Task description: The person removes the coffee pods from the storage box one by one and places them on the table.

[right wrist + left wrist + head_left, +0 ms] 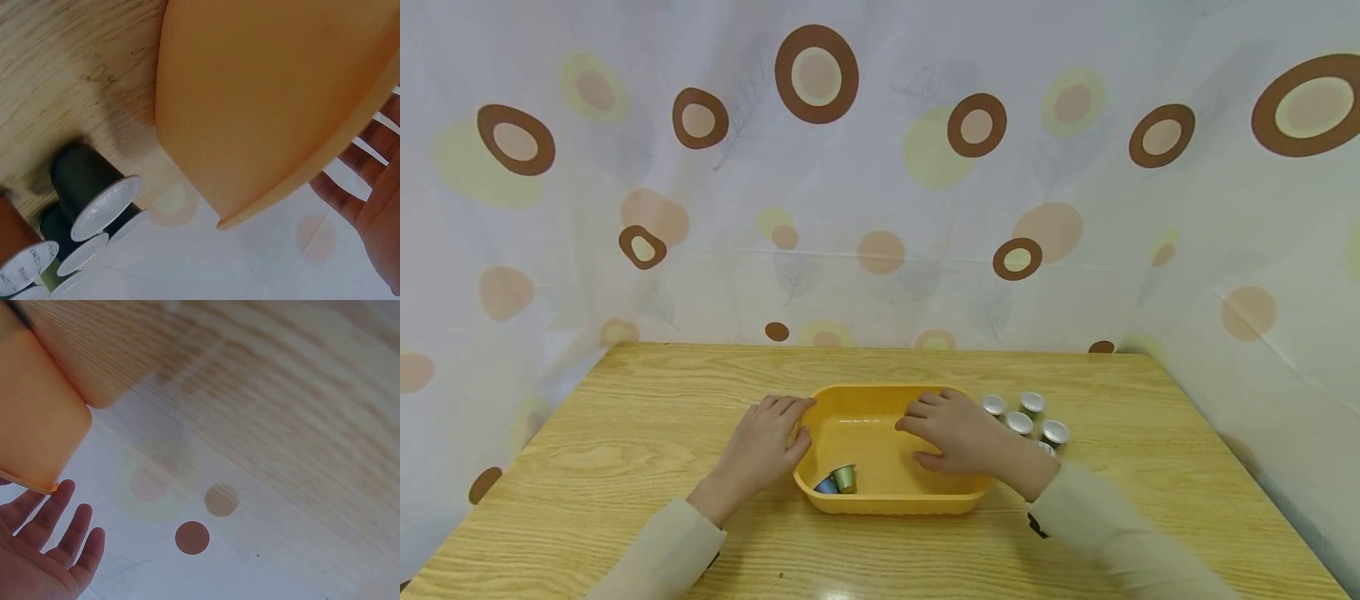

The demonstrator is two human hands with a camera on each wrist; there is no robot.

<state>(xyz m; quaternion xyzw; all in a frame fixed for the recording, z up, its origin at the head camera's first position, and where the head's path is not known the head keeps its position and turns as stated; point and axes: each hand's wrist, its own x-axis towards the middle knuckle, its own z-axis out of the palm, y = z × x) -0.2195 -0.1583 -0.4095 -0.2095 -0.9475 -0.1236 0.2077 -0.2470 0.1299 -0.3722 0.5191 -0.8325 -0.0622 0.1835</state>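
A yellow plastic tray [887, 504] sits on the wooden table. In its front left corner lie a green coffee capsule [845, 478] and a blue coffee capsule [827, 485], side by side. My left hand [763, 446] is at the tray's left side, fingers spread; in the left wrist view a fingertip meets the rim [37, 486]. Over the tray's right part reaches my right hand [951, 433], fingers loosely extended and nothing held in them. Its fingers [369, 153] show beyond the tray edge in the right wrist view.
Several coffee capsules [1019, 423] stand on the table just right of the tray, silver lids up, near my right wrist. They include dark green ones [84, 178] and an orange-brown one [15, 234]. A patterned cloth [880, 183] hangs behind the table [625, 417] and along its sides.
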